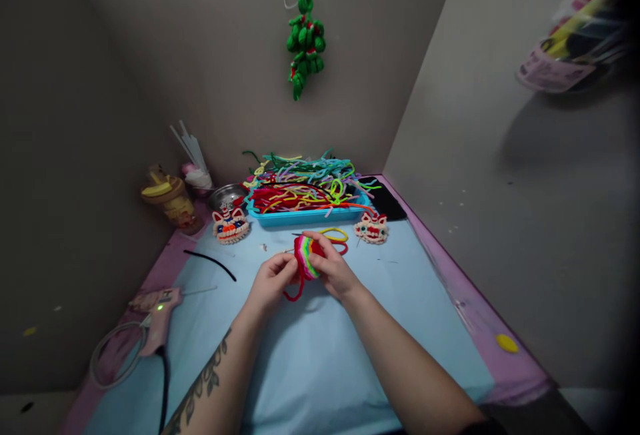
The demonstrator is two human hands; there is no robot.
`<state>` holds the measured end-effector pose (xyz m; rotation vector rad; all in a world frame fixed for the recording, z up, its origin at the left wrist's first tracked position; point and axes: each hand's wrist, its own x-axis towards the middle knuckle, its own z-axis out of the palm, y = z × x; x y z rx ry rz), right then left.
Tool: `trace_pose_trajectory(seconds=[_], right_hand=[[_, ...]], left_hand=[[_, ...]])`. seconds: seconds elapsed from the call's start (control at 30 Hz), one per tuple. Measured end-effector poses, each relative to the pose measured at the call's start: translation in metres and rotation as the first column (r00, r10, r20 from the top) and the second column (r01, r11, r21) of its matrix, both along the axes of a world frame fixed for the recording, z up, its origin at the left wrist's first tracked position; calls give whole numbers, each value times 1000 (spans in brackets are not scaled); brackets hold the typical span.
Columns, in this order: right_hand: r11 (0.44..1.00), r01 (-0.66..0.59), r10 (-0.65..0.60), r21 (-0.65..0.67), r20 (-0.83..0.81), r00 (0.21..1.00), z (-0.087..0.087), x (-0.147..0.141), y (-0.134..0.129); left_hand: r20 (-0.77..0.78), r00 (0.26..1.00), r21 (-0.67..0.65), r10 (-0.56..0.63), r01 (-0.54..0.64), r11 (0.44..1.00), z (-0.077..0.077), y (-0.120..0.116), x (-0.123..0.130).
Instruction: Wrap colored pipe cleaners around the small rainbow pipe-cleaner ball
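A small rainbow-striped yarn piece with a red edge is held up between both hands over the blue-covered table. My left hand pinches its left edge, near a thin needle-like tool. From that side a red strand loops down. My right hand grips the piece from the right, with fingers over its top and front. Just behind my right hand lie scissors with yellow and red loops, partly hidden.
A blue tray of colorful strands stands behind, between two lion-face pieces. A pink glue gun with its cable and a black strip lie left. Cups and a metal bowl are back left.
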<state>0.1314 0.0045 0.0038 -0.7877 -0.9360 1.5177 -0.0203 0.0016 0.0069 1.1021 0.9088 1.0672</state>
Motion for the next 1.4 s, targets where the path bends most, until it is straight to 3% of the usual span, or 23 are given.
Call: trace_pose_trajectory(seconds=[0.4, 0.8, 1.03, 1.23, 1.4], right_hand=[[1000, 3, -3, -4, -27, 1000, -9, -7, 0], [998, 44, -44, -36, -5, 999, -11, -8, 1], [998, 23, -24, -51, -14, 1000, -8, -9, 0], [992, 40, -38, -122, 18, 999, -3, -9, -2], [986, 59, -56, -153, 28, 998, -1, -8, -1]], left_hand=[[-205, 967, 133, 153, -127, 983, 6, -2, 5], [110, 989, -133, 96, -81, 988, 0, -2, 6], [76, 988, -131, 132, -121, 984, 2, -3, 8], [-10, 996, -35, 91, -92, 995, 3, -1, 6], [11, 999, -69, 41, -41, 997, 2, 0, 5]])
